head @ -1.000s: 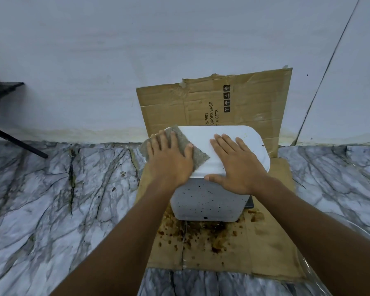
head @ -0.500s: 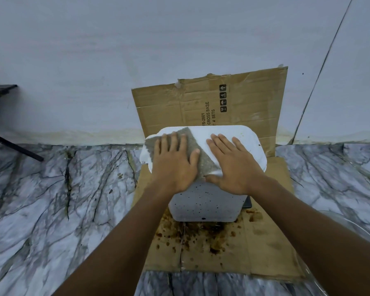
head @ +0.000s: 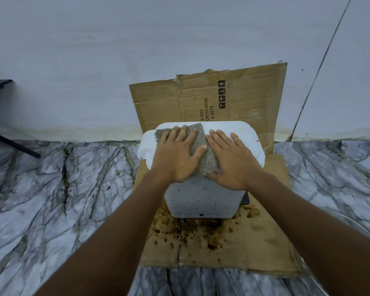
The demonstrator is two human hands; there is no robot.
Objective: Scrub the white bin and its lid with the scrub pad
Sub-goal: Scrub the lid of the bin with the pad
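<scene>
A white bin (head: 203,201) with dark specks on its front stands on stained cardboard. Its white lid (head: 241,133) is closed on top. A grey-green scrub pad (head: 201,144) lies flat on the lid. My left hand (head: 175,154) presses flat on the pad's left part, fingers spread. My right hand (head: 229,159) rests flat on the lid just right of the pad, its thumb side touching the pad's edge. Much of the pad is hidden under my left hand.
A brown cardboard sheet (head: 265,242) lies under the bin, spattered with brown stains, and its far half leans on the white wall. The marble floor (head: 62,199) spreads to both sides. A black stand's leg (head: 13,144) shows at far left. A clear curved rim (head: 355,227) sits at lower right.
My left hand has slid the scrub pad rightward across the lid, from its left edge toward the middle, up against my right hand. My right hand stays on the lid.
</scene>
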